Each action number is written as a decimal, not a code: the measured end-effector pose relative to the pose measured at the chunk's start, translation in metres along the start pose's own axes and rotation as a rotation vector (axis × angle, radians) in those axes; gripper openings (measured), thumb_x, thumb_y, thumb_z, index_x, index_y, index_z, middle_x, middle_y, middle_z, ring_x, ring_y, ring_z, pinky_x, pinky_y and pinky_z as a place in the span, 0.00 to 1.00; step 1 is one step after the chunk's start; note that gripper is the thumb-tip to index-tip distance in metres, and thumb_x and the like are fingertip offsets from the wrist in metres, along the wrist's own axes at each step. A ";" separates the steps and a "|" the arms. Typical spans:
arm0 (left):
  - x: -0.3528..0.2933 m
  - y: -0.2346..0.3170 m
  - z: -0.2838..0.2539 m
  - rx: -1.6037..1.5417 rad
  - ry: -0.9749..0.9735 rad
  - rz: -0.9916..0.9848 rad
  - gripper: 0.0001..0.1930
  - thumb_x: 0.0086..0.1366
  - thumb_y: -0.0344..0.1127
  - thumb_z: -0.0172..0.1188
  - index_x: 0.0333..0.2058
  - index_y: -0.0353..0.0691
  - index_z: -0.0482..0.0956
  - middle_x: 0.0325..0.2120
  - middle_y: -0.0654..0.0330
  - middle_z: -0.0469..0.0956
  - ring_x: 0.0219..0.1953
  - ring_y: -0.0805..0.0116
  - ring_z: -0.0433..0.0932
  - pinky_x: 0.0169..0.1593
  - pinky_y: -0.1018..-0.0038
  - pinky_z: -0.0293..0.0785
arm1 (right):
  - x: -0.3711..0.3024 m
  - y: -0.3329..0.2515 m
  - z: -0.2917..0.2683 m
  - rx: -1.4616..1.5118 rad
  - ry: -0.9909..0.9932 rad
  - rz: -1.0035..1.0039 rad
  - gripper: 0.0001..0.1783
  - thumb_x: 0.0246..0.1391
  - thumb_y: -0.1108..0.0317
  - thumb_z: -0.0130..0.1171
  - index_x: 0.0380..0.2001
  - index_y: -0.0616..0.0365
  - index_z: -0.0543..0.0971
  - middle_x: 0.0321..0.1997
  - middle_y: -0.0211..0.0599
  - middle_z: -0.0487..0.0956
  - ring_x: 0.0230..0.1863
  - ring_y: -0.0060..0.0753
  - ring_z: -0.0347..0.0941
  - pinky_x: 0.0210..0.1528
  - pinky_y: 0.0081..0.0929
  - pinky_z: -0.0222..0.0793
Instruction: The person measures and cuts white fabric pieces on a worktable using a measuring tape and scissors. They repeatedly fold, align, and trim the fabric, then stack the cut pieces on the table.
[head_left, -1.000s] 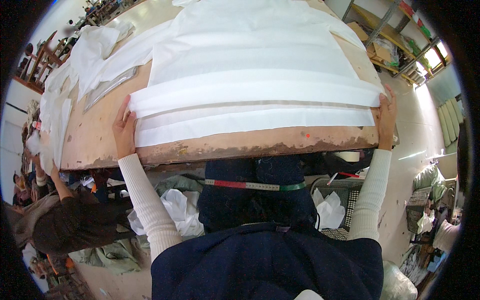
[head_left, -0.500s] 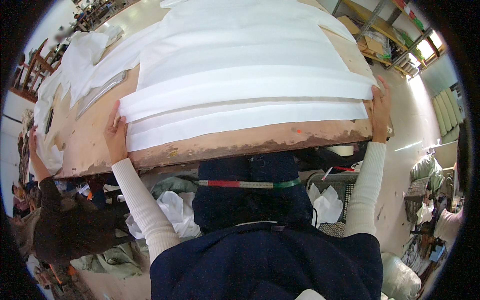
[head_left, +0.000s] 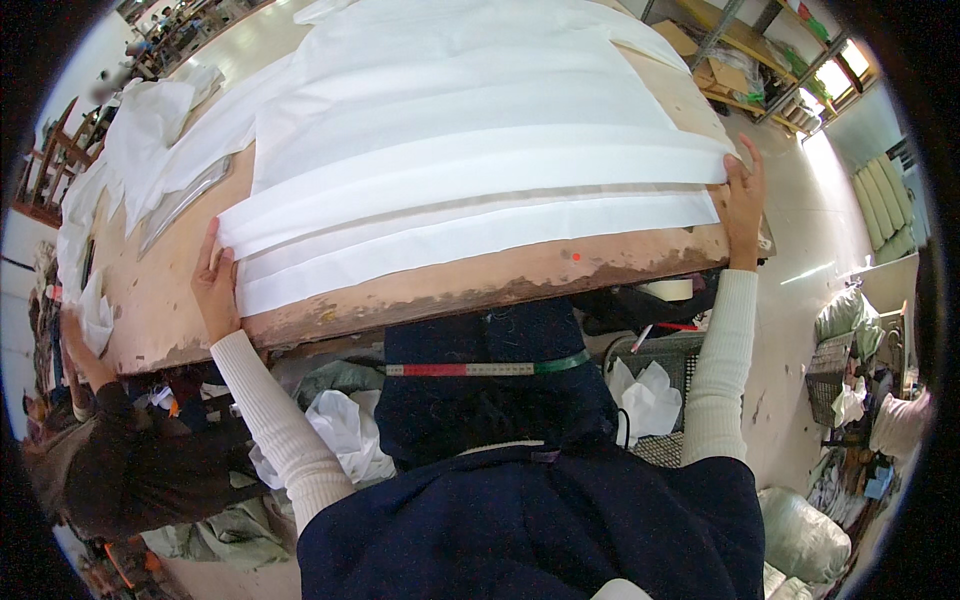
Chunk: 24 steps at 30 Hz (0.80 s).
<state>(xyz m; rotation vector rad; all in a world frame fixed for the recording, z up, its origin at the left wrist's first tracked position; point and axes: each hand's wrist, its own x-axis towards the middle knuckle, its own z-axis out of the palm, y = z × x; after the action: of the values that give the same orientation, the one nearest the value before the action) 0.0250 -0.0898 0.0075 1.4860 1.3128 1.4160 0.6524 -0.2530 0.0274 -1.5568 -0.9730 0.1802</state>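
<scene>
A wide white fabric piece [head_left: 440, 100] lies over the worktable, with a folded band [head_left: 480, 177] running across its near side. My left hand [head_left: 214, 285] pinches the band's left end between thumb and fingers. At the opposite end, my right hand [head_left: 742, 205] grips the band's right corner, its index finger pointing up. Both forearms are stretched wide apart. In front of the band, close to the table's near edge, a flat white strip [head_left: 480, 250] shows, parallel to the fold.
The wooden worktable [head_left: 500, 285] has a worn, stained front edge. Crumpled white cloth [head_left: 150, 130] and a clear plastic sheet [head_left: 185, 200] lie left. A co-worker's arm [head_left: 95, 370] reaches in there. Below are a basket [head_left: 685, 360] and white scraps [head_left: 345, 430]; shelving [head_left: 750, 50] stands far right.
The view has shifted and tilted slightly, so the table and fabric sit a little further left. Both my hands keep their hold on the band. At the left, the co-worker's hand has moved lower.
</scene>
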 end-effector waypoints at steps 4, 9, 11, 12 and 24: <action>-0.001 0.004 0.004 -0.039 0.021 -0.029 0.22 0.62 0.21 0.51 0.56 0.41 0.69 0.50 0.65 0.72 0.34 0.87 0.69 0.34 0.92 0.67 | 0.001 0.000 0.001 -0.093 0.019 -0.128 0.20 0.60 0.68 0.50 0.55 0.56 0.65 0.54 0.35 0.72 0.42 0.25 0.72 0.41 0.19 0.68; 0.000 0.002 0.001 -0.016 -0.009 -0.013 0.22 0.62 0.21 0.51 0.56 0.39 0.68 0.51 0.63 0.72 0.39 0.84 0.71 0.39 0.89 0.70 | 0.000 -0.003 0.001 -0.139 0.016 -0.141 0.20 0.60 0.67 0.50 0.55 0.57 0.65 0.54 0.35 0.72 0.43 0.26 0.73 0.43 0.20 0.68; 0.000 0.000 -0.001 -0.022 -0.012 0.000 0.22 0.62 0.21 0.51 0.57 0.39 0.67 0.51 0.62 0.71 0.40 0.83 0.72 0.41 0.88 0.71 | 0.000 -0.004 0.002 -0.146 0.016 -0.145 0.21 0.60 0.67 0.50 0.55 0.57 0.65 0.55 0.36 0.71 0.42 0.26 0.73 0.44 0.20 0.68; 0.000 0.001 0.000 -0.020 -0.014 -0.001 0.23 0.62 0.21 0.51 0.57 0.38 0.67 0.51 0.62 0.71 0.41 0.82 0.72 0.42 0.87 0.71 | 0.000 -0.003 0.002 -0.142 0.014 -0.152 0.21 0.60 0.66 0.50 0.55 0.57 0.65 0.55 0.36 0.71 0.42 0.26 0.73 0.44 0.21 0.68; -0.002 0.006 0.003 -0.072 -0.025 -0.023 0.23 0.62 0.20 0.50 0.57 0.38 0.67 0.48 0.61 0.72 0.40 0.82 0.70 0.42 0.88 0.70 | 0.005 0.010 -0.001 -0.060 -0.024 -0.088 0.21 0.61 0.66 0.48 0.57 0.56 0.64 0.49 0.35 0.72 0.44 0.27 0.70 0.48 0.24 0.65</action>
<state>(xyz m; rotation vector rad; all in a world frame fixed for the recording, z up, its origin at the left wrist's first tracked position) 0.0297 -0.0929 0.0118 1.4329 1.2471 1.4112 0.6607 -0.2500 0.0213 -1.5661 -1.0717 0.1091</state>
